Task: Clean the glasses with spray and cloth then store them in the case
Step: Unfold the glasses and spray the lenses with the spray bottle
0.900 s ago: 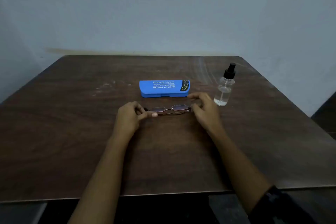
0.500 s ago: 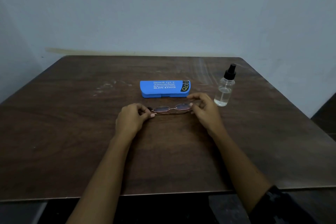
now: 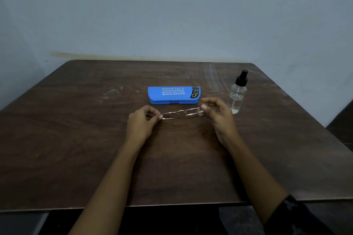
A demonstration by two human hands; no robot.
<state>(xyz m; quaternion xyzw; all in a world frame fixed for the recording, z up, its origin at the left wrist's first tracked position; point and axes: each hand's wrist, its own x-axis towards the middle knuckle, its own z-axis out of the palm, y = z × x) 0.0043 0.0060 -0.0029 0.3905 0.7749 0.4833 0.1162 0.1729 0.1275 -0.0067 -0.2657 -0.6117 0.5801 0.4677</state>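
Wall (image 3: pixel 172 15): plain pale blue-grey, filling the upper part of the view behind the table; a thin pale strip (image 3: pixel 95 55) runs along it just above the table's far edge.

Table (image 3: pixel 76 139): dark brown wood grain, with its near edge close to the person; there are some whitish scuff marks (image 3: pixel 114 91) to the left of the case.

Left hand (image 3: pixel 140 125): reaches in from the near edge, fingers curled, thumb and forefinger pinching the left end of the glasses.

Right hand (image 3: pixel 219 118): mirrors it on the other side, thumb and fingertips nipping the right end of the frame while the other fingers are loosely bent above. A dark sleeve (image 3: pixel 294 215) shows at the bottom right corner.

Case (image 3: pixel 172 95): bright blue, closed, lying lengthwise across the middle of the table with pale print on its lid and a black patch at its right end; it sits just beyond the glasses.

Glasses (image 3: pixel 181 113): thin metal frame, seen almost edge-on, held level between the two hands near the middle of the table, on the person's side of the case. From here I cannot tell whether they touch the wood or are held just clear of it.

Spray bottle (image 3: pixel 237 93): small and clear with a black pump top, upright, right of the case and just past the right hand; a little liquid shows in the bottom.
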